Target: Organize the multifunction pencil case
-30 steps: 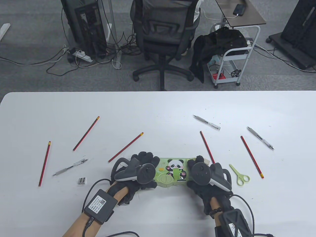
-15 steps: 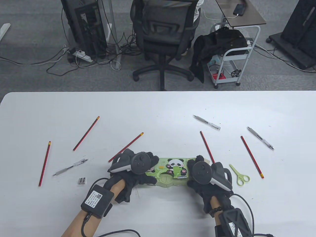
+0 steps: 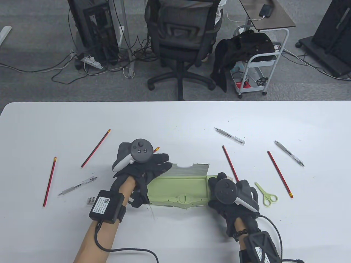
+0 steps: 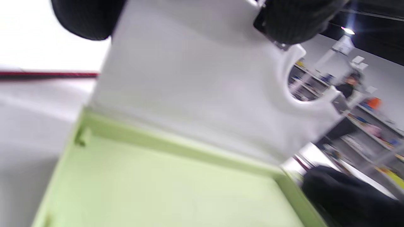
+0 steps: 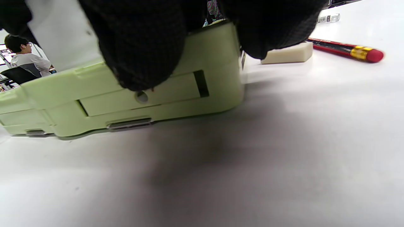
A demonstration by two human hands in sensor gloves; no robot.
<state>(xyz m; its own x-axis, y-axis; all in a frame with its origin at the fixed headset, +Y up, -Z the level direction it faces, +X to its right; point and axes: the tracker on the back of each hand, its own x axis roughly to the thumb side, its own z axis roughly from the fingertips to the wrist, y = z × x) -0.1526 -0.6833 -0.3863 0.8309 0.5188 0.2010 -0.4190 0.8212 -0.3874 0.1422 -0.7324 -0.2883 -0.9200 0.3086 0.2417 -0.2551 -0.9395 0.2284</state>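
The pencil case lay on the surface with its long axis left to right, between both hands. The left hand pinched the raised lid at its left end; the right hand clasped the tray's right end. The loose red pencil lay nearest the right hand.

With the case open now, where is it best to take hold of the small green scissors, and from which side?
Probably at the handle loops of the scissors, from above with the right hand beside them. They lie flat, closed blades pointing away up-left, so the loops give a blunt, wider grip.
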